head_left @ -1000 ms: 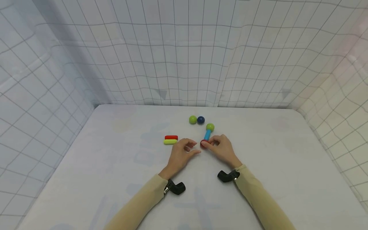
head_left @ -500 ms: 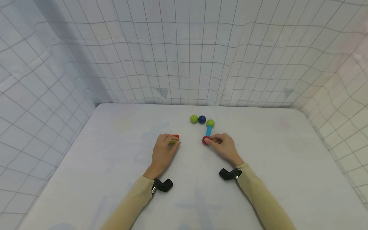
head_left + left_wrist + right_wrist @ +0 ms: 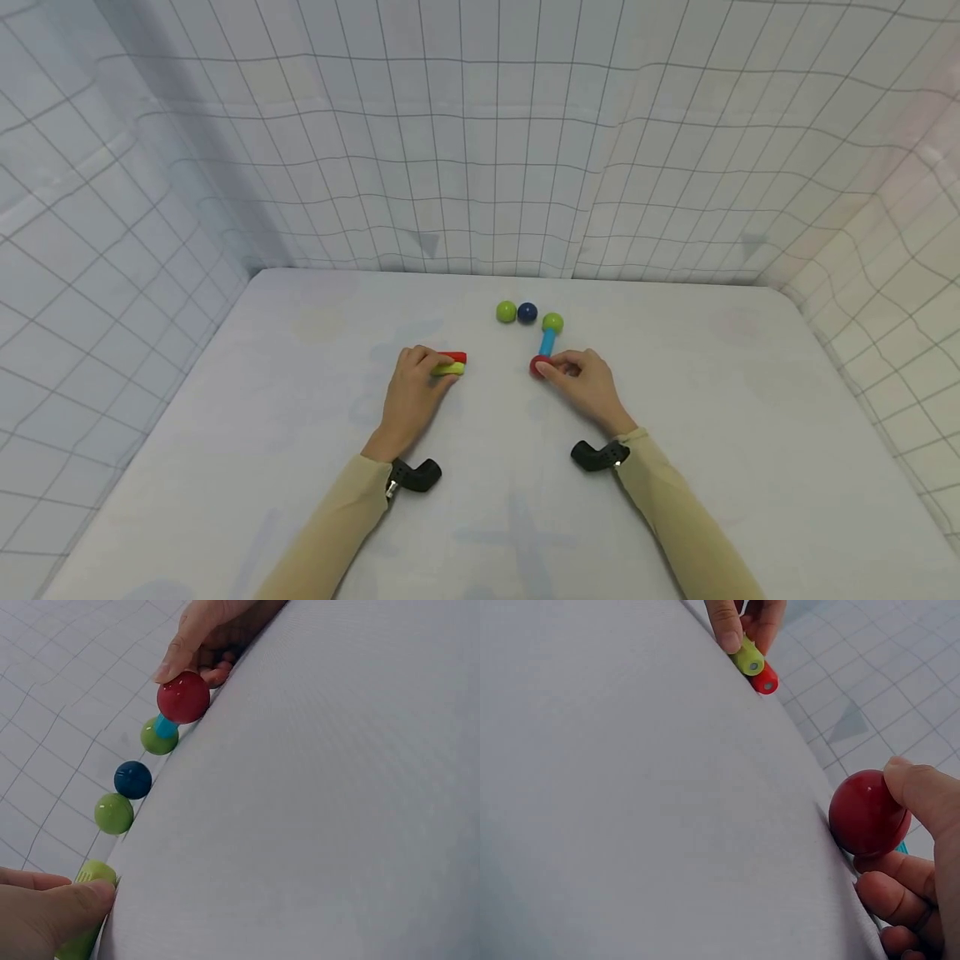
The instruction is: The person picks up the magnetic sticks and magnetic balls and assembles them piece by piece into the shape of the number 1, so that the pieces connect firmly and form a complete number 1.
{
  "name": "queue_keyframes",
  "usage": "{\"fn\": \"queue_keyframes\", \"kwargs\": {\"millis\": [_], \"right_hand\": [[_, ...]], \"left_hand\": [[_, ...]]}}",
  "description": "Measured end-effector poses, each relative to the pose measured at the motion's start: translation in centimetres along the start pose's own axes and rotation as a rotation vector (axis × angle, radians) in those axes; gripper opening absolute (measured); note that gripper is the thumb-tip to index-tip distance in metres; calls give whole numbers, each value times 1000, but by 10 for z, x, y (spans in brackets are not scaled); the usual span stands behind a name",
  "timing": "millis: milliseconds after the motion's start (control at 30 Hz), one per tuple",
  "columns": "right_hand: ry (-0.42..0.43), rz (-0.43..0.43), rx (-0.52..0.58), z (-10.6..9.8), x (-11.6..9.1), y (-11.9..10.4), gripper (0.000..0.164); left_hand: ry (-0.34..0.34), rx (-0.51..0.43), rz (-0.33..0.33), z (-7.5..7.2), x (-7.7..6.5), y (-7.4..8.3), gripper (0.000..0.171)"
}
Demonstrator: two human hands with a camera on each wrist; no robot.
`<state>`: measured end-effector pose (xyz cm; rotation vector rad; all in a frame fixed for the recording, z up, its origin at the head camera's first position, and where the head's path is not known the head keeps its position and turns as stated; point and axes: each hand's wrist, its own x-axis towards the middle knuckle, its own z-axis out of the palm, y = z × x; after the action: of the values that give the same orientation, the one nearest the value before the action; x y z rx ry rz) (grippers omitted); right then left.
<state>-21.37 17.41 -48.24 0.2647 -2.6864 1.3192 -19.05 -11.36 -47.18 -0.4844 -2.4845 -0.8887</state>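
Note:
My left hand (image 3: 408,402) pinches a short yellow-green rod (image 3: 449,369) between thumb and fingers. A red rod (image 3: 457,357) lies right alongside it, partly hidden by the fingers; in the right wrist view both rod ends bear a small grey disc. On the other side, my right hand (image 3: 590,385) grips a glossy red ball (image 3: 864,814), thumb on top and fingers beneath. From that ball a light blue rod (image 3: 547,342) runs away from me to a green ball (image 3: 552,322), the three forming one line.
Behind, a second green ball (image 3: 506,312) and a dark blue ball (image 3: 527,313) sit side by side on the white table (image 3: 480,517). White gridded curtains (image 3: 480,150) enclose the table's back and sides.
My left hand has moved left from beside the red ball and taken hold of the yellow-green rod. The right hand keeps its hold on the red ball, with only a slight shift.

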Motion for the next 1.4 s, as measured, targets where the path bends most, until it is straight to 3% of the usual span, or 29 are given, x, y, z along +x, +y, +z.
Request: {"fn": "queue_keyframes", "kwargs": {"millis": [467, 900, 1400], "right_hand": [[-5, 0, 10, -1, 0, -3, 31], [-7, 5, 13, -1, -2, -4, 34], [9, -3, 22, -2, -4, -5, 38]], "left_hand": [[-63, 45, 32, 2, 0, 4, 18], [-79, 12, 16, 12, -5, 26, 33], [-88, -55, -147, 25, -4, 38, 26]]}}
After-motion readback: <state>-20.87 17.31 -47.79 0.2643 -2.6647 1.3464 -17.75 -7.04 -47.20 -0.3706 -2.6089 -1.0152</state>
